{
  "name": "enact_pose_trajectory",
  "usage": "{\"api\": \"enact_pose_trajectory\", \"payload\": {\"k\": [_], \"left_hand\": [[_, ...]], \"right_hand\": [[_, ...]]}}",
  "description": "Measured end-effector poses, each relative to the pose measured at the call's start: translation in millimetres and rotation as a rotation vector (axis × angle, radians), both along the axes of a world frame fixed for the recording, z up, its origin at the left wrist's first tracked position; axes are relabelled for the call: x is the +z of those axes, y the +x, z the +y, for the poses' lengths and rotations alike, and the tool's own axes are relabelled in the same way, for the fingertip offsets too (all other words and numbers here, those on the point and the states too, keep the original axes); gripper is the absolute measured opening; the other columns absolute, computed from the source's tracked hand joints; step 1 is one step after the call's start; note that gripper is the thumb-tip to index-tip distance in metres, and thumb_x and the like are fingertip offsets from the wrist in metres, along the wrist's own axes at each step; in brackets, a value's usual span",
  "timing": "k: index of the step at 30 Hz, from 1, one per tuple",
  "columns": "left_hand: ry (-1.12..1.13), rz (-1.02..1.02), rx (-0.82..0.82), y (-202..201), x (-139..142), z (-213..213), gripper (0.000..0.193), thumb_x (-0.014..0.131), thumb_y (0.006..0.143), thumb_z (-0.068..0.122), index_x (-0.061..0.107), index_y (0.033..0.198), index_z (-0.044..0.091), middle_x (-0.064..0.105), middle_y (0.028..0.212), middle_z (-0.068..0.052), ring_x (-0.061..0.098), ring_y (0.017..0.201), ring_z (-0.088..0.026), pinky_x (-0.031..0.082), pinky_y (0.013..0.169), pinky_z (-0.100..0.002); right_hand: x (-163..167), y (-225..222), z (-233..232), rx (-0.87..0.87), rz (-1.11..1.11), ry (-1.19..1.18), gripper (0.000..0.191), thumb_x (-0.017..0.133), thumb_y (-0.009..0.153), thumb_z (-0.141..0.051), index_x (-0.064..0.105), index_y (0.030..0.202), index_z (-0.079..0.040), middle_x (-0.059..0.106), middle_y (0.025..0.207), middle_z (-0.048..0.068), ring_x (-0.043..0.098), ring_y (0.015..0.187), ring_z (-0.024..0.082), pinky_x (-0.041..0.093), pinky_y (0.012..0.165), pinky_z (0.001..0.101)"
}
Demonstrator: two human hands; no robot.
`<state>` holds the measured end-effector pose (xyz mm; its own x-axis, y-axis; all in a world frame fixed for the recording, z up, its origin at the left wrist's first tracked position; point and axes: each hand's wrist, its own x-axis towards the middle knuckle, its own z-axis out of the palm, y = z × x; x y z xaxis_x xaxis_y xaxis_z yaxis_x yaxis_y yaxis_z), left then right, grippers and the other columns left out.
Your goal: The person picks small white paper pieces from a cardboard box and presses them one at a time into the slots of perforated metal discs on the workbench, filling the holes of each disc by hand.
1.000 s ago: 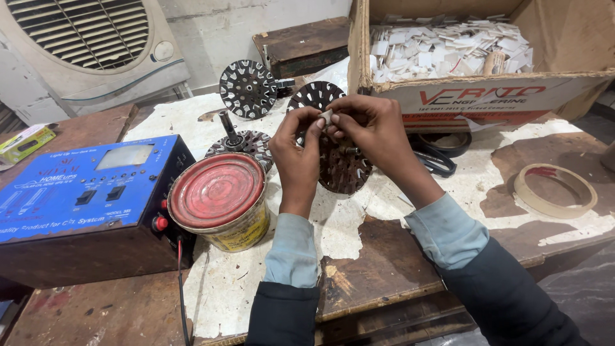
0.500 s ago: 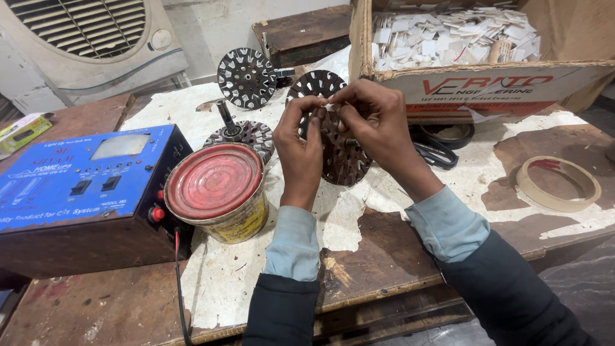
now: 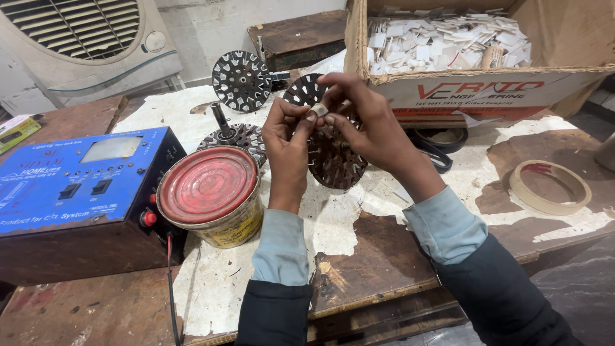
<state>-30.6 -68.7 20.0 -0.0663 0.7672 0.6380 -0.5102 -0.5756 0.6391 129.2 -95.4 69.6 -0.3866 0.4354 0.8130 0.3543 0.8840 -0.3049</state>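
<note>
My left hand [image 3: 288, 144] and my right hand [image 3: 362, 125] now meet higher up than a moment ago, and both pinch a small white paper slip [image 3: 318, 110] between their fingertips, right over the round slotted metal disc [image 3: 333, 157]. The disc stands just under my fingers, leaning against my right palm, so I think the slip is lined up with a slot. The red-lidded tin [image 3: 208, 186] sits just left of my left wrist, and the cardboard box of slips [image 3: 487, 93] sits past my right hand.

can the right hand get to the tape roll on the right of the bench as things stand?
Probably yes. The tape roll lies flat in the open on the right hand's side, nothing between them, though both hands are busy on the slotted metal disc.
</note>
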Motion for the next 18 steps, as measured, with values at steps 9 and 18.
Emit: {"api": "enact_pose_trajectory", "payload": {"k": [9,18], "left_hand": [[-0.016,0.129,-0.070,-17,-1,5,0.013,0.063,0.096,-0.008,0.063,0.093,0.004,0.070,0.090,-0.004,0.067,0.082,-0.008,0.057,0.078,-0.024],[-0.004,0.186,-0.069,-15,-5,9,0.013,0.065,0.096,-0.007,0.061,0.093,0.005,0.069,0.088,-0.002,0.065,0.081,-0.007,0.053,0.075,-0.022]], "right_hand": [[3,5,-8,-0.102,-0.175,0.269,0.041,0.078,0.087,0.003,0.066,0.126,-0.004,0.066,0.126,0.012,0.071,0.113,0.030,0.062,0.093,0.0374],[3,6,-7,-0.150,-0.241,0.373,0.025,0.076,0.094,-0.002,0.070,0.119,-0.001,0.070,0.112,0.012,0.073,0.098,0.026,0.062,0.085,0.0366]]}}
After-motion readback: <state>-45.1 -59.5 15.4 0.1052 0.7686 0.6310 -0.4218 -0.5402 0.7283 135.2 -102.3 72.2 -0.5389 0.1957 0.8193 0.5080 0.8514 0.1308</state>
